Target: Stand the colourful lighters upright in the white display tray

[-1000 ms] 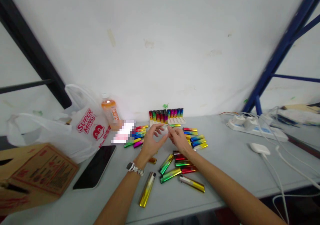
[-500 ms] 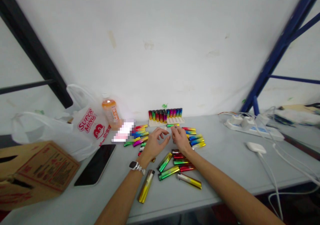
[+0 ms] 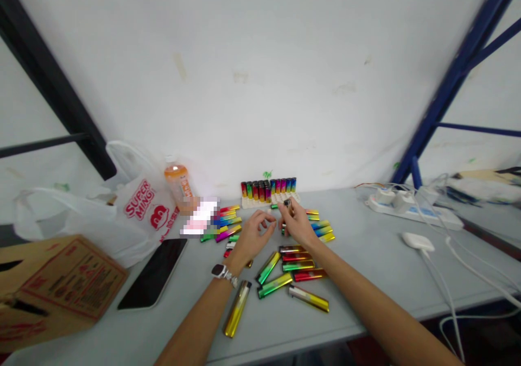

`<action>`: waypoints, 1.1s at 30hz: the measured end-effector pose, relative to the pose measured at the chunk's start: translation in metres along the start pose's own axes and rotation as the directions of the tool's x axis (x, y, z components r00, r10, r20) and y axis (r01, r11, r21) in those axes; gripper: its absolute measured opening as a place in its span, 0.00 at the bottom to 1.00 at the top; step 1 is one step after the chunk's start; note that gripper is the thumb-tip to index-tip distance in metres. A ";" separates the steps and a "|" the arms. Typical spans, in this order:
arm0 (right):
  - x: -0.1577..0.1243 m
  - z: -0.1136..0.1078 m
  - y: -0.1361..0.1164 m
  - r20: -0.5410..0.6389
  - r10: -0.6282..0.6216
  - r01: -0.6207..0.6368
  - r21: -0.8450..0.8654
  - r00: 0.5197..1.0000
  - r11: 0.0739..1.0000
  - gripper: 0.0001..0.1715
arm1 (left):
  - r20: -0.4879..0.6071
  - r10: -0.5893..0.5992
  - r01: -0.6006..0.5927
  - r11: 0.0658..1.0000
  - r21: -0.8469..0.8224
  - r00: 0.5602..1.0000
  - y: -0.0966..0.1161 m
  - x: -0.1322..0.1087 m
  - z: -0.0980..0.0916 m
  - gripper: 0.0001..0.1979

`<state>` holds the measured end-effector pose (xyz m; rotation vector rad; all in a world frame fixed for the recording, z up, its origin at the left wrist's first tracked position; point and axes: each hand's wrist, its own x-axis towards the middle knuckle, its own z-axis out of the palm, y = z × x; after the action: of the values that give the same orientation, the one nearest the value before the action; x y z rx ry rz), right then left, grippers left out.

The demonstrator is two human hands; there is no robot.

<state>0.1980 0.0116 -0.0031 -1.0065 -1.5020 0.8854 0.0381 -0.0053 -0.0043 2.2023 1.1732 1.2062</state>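
My right hand [image 3: 298,225] is closed round a lighter [image 3: 287,203] and holds it upright, its dark cap sticking up just in front of the white tray [image 3: 291,198]. That tray stands at the wall with a row of upright coloured lighters [image 3: 266,188] in it. My left hand [image 3: 252,235], a watch [image 3: 223,272] on its wrist, hovers beside the right with fingers curled; whether it holds anything I cannot see. Many shiny coloured lighters lie loose on the grey table [image 3: 366,263] around both hands, among them a gold one [image 3: 235,316] near the front.
A black phone [image 3: 151,273] lies left of my arm. Beside it are a white plastic bag [image 3: 134,209], an orange drink bottle [image 3: 177,181] and a cardboard box [image 3: 57,284]. At the right are a power strip [image 3: 411,206], a white charger [image 3: 417,241] and cables.
My right hand has picked a lighter up from the table and turned it upright toward the tray. My left hand has stayed close beside it.
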 end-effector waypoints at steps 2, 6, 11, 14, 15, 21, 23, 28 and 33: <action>0.002 -0.006 -0.003 0.023 -0.014 0.016 -0.057 1.000 0.998 0.18 | 0.004 -0.006 0.006 1.000 0.009 1.000 -0.002 0.003 0.001 0.06; 0.009 -0.015 -0.007 -0.026 -0.055 0.048 -0.218 0.998 0.975 0.19 | 0.010 0.007 -0.008 0.997 0.073 1.000 -0.008 0.012 0.002 0.07; 0.033 -0.024 0.001 0.024 -0.245 0.240 -0.308 0.969 0.921 0.17 | 0.085 0.033 -0.056 0.955 0.293 0.996 -0.016 0.030 0.005 0.07; 0.057 -0.032 0.012 0.042 -0.311 0.306 -0.339 0.950 0.890 0.16 | 0.178 0.049 -0.128 0.874 0.469 0.983 -0.020 0.041 0.012 0.10; 0.066 -0.034 0.016 0.042 -0.306 0.301 -0.352 0.951 0.886 0.15 | 0.204 0.046 -0.148 0.844 0.516 0.978 -0.021 0.044 0.015 0.12; 0.111 -0.035 0.027 0.034 -0.255 0.249 -0.364 0.966 0.897 0.13 | 0.229 0.043 -0.169 0.808 0.565 0.972 -0.025 0.050 0.030 0.16; 0.121 -0.031 0.028 0.070 -0.270 0.275 -0.397 0.960 0.876 0.11 | 0.216 0.054 -0.166 0.825 0.540 0.975 -0.026 0.049 0.031 0.15; 0.137 -0.024 0.033 0.156 -0.281 0.322 -0.432 0.947 0.843 0.09 | 0.171 0.082 -0.152 0.879 0.452 0.982 -0.028 0.046 0.026 0.13; 0.146 -0.022 0.039 0.207 -0.245 0.309 -0.377 0.947 0.873 0.08 | 0.181 0.060 -0.133 0.894 0.428 0.982 -0.030 0.045 0.023 0.12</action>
<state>0.2147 0.1620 0.0172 -0.9945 -1.9594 0.4578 0.0556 0.0505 -0.0133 2.6583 1.3868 0.8288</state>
